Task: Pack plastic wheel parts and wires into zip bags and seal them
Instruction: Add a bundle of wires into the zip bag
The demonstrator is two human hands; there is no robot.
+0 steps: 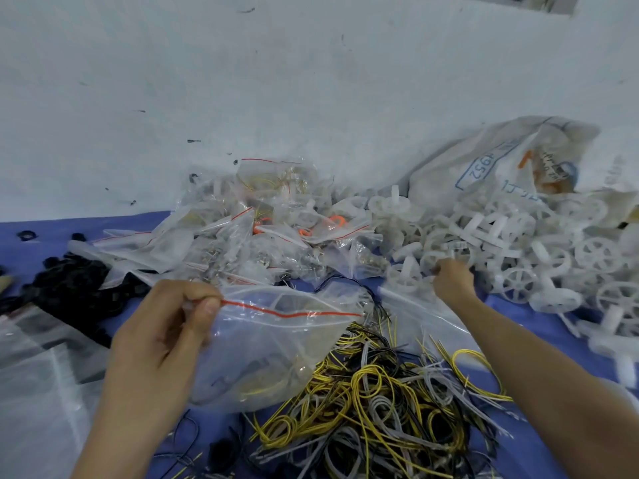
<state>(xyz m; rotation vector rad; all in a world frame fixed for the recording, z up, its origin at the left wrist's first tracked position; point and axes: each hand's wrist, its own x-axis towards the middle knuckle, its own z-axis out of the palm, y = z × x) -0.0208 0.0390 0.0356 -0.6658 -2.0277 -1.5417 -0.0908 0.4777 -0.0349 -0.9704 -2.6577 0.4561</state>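
Right of centre, our right hand (pixel 453 280) reaches into the heap of white plastic wheels (pixel 518 250), fingers curled but too blurred to tell if they hold one; a careless pull could spill wheels into the wire tangle (pixel 373 402) below. Our left hand (pixel 173 326) pinches just one corner of the centre zip bag (pixel 269 354), whose mouth may sag shut. The upper-right sack (pixel 501 167) reads "1952", inverted.
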